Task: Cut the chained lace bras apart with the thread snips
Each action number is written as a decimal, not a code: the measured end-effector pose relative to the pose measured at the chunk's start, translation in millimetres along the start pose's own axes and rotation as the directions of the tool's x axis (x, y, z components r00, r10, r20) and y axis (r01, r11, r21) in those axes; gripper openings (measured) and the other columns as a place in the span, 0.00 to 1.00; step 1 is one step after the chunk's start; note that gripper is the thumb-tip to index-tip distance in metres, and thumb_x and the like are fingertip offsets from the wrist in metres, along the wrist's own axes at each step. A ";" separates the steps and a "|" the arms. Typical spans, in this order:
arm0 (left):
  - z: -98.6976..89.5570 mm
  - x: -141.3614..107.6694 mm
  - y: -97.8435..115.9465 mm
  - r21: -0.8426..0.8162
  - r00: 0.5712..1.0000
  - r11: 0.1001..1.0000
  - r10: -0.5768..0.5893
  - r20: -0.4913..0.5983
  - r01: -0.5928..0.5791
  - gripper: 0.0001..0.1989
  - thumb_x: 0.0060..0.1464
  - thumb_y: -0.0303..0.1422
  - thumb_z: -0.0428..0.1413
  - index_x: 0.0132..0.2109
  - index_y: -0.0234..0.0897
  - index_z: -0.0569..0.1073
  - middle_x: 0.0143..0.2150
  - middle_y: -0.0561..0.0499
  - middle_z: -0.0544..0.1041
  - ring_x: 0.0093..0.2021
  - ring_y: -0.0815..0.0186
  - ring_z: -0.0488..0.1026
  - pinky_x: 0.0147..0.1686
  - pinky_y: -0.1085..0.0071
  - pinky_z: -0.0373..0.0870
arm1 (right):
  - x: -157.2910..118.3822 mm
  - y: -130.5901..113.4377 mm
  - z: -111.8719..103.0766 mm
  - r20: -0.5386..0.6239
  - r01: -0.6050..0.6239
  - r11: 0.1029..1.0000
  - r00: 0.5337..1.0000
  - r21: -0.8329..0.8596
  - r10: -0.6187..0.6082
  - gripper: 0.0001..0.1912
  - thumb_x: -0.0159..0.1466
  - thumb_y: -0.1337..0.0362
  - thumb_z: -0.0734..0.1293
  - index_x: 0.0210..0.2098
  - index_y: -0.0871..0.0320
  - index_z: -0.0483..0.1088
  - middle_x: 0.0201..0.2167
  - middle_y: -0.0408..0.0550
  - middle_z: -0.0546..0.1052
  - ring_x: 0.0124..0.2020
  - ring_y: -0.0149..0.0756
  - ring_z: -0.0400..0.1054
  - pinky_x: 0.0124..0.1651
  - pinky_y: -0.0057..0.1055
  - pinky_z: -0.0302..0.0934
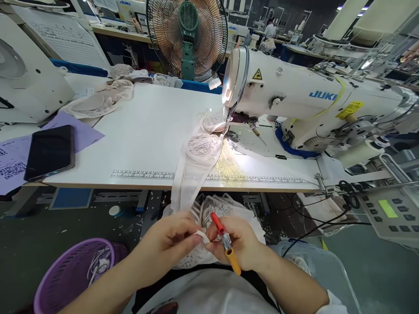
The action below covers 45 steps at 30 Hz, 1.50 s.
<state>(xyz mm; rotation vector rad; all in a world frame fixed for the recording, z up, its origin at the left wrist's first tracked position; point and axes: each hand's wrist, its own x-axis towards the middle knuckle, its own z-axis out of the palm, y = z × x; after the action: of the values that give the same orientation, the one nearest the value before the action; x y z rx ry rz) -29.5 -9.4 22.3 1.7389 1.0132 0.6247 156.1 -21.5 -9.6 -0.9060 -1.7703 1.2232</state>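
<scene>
You seem to be at the step of working the band (pixel 203 237), which your left hand (pixel 178 239) and right hand (pixel 234 244) pinch just below the bra (pixel 202 150) draped over the table (pixel 147 131), the right also gripping a tool (pixel 225 240); next likely calls for steady fingertips.

White strip (pixel 203 237), partly behind left hand (pixel 172 239)
</scene>
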 end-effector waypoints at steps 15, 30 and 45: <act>23.9 1.2 -3.4 0.078 0.941 0.975 0.223 -0.254 -0.210 0.07 0.51 0.26 0.51 0.30 0.39 0.73 0.27 0.51 0.69 0.27 0.68 0.68 0.24 0.75 0.66 | 3.2 10.8 -3.1 0.097 -0.302 0.851 0.952 0.429 0.289 0.19 0.46 0.52 0.72 0.22 0.59 0.63 0.21 0.41 0.63 0.21 0.26 0.55 0.22 0.25 0.52; 9.4 14.3 -10.4 -0.340 0.984 0.937 -0.130 -0.121 0.083 0.07 0.49 0.33 0.54 0.25 0.38 0.68 0.24 0.56 0.65 0.22 0.72 0.61 0.19 0.78 0.59 | 6.2 6.3 -11.1 0.127 -0.351 0.880 0.936 0.319 0.327 0.12 0.51 0.60 0.69 0.26 0.59 0.63 0.21 0.39 0.64 0.21 0.24 0.56 0.24 0.23 0.55; -10.6 -0.2 -12.2 -0.539 0.881 0.820 -0.386 -0.273 0.192 0.06 0.37 0.34 0.64 0.22 0.39 0.76 0.24 0.53 0.75 0.25 0.69 0.69 0.21 0.77 0.64 | 12.9 -7.3 -110.7 -0.203 -0.352 0.589 0.930 -0.727 0.306 0.22 0.52 0.51 0.67 0.19 0.56 0.51 0.20 0.40 0.61 0.21 0.29 0.53 0.22 0.25 0.46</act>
<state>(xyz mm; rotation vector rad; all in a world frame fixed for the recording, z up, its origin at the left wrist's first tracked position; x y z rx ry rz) -42.1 -2.3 15.0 0.9947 1.2212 0.9407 248.3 31.1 25.2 -1.8066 -2.1572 0.5893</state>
